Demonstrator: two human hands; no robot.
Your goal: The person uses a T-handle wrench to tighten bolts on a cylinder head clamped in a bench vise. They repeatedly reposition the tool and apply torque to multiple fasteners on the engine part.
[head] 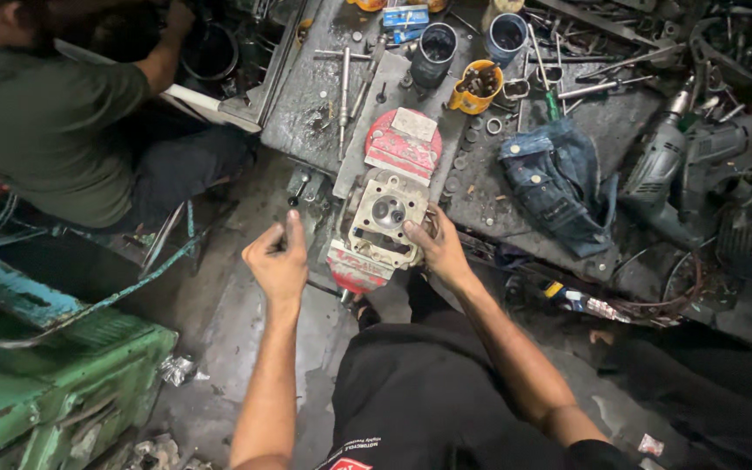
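Left hand (277,261) fisted on tool handle (294,202) (tip unclear); right hand (435,248) steadies cylinder head (383,219).

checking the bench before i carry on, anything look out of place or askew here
The metal engine part sits tilted on a red plate that overhangs the bench edge. A blue denim rag lies crumpled among loose tools. The right hand steadies the part; the left hand grips a tool handle.

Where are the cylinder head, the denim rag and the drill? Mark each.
cylinder head (386,218), head view, its top face.
denim rag (559,178), head view, middle of the cloth.
drill (654,170), head view, its body.
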